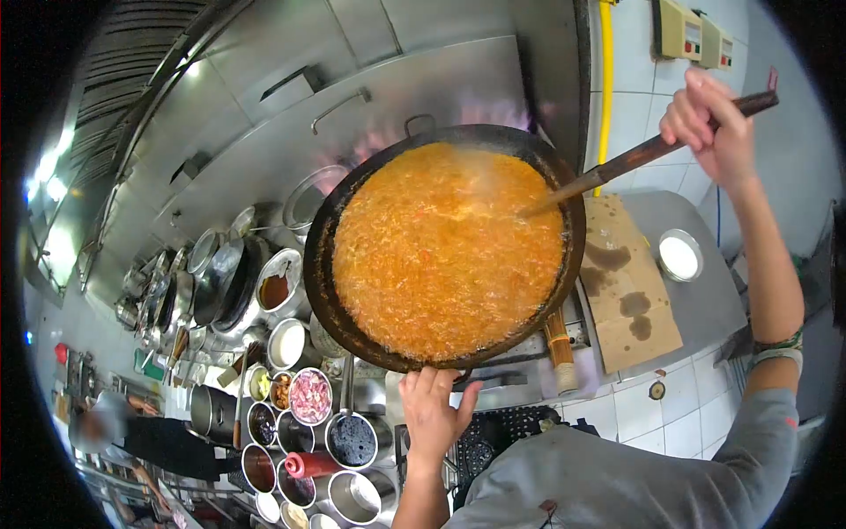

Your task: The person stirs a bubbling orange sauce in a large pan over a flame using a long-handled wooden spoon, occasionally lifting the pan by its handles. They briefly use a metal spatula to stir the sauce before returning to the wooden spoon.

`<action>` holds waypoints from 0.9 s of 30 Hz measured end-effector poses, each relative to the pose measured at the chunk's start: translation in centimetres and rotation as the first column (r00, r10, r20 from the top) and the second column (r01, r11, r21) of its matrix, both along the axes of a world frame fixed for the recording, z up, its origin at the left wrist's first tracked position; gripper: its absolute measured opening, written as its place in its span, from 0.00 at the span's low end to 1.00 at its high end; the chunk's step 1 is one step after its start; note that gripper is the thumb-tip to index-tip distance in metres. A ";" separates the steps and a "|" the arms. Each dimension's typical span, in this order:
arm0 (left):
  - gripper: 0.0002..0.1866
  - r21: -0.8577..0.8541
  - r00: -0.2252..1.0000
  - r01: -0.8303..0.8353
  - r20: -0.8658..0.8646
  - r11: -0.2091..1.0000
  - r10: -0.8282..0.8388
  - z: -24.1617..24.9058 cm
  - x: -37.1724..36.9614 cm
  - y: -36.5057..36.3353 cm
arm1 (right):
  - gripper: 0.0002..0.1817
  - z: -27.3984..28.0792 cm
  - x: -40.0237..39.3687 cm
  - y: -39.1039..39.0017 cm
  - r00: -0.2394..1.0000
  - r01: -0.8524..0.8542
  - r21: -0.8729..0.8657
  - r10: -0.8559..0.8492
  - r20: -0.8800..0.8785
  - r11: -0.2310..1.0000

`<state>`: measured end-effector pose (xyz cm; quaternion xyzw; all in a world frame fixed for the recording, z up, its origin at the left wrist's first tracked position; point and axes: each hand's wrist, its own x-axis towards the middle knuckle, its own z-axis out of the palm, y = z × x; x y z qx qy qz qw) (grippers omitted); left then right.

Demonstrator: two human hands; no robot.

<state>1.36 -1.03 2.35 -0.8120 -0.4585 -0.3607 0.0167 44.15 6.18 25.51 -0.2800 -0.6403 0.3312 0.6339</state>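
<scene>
A large black wok point(315, 291) is filled almost to its rim with bubbling orange-red broth point(441, 264). My right hand point(712, 123), raised at the upper right, is closed around the brown wooden handle of a long cooking utensil point(630, 159). That shaft slants down over the wok's right rim; its working end is hidden in the broth. My left hand point(436, 413) is at the wok's near rim, fingers curled at the loop handle point(463, 376) and thumb held apart to the right.
Purple flames point(493, 110) show behind the wok. Right of it are stained cardboard point(626, 291), a bowl of white contents point(679, 256) and a bamboo brush point(559, 348). At lower left stand several pots, sliced raw meat point(310, 396) and a red bottle point(310, 465). Another person point(167, 445) is beyond.
</scene>
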 end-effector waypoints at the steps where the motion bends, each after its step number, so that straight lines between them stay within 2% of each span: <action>1: 0.18 0.009 1.000 -0.016 -0.004 1.000 0.016 -0.1 0.1 -0.1 | 0.22 1.0 0.6 -0.2 1.000 0.001 -0.006 -0.001 0.003 1.000; 3: 0.18 0.018 0.999 -0.041 -0.019 0.999 0.041 -0.7 0.3 -0.1 | 0.20 2.4 2.1 -0.1 1.000 -0.027 0.018 0.027 -0.001 0.999; 6: 0.18 0.021 0.997 -0.076 -0.024 0.997 0.077 -0.6 0.8 -0.3 | 0.21 4.0 4.9 -0.4 0.998 -0.014 -0.039 0.011 -0.069 0.999; 9: 0.19 -0.005 0.992 -0.116 -0.058 0.993 0.116 -0.3 1.2 -0.7 | 0.21 3.6 9.0 0.0 0.987 -0.107 -0.040 0.101 -0.128 0.993; 12: 0.19 -0.017 0.987 -0.136 -0.087 0.991 0.134 -0.1 1.3 -0.6 | 0.21 1.7 10.2 -0.4 0.962 -0.155 -0.067 0.135 -0.236 0.986; 13: 0.19 -0.017 0.986 -0.137 -0.094 0.990 0.134 0.0 1.4 -0.5 | 0.22 0.8 9.4 -0.7 0.946 -0.077 -0.069 0.051 -0.320 0.995; 16: 0.19 -0.007 0.986 -0.136 -0.100 0.991 0.134 0.1 1.4 -0.5 | 0.22 -3.3 9.5 0.0 0.900 -0.060 -0.051 0.032 -0.434 0.997; 22: 0.20 -0.024 0.989 -0.105 -0.107 0.994 0.102 0.2 1.1 -0.4 | 0.21 -10.7 2.5 -0.4 0.776 0.039 -0.058 -0.067 -0.627 0.998; 23: 0.19 0.027 0.993 -0.074 -0.095 0.997 0.076 0.2 1.0 -0.2 | 0.21 -12.1 1.1 -0.4 0.775 0.051 -0.036 -0.062 -0.629 0.998; 27: 0.20 0.029 0.997 -0.016 -0.075 0.999 0.018 -0.1 0.3 -0.1 | 0.19 -16.8 -5.9 -0.8 0.772 0.066 0.053 -0.017 -0.636 0.996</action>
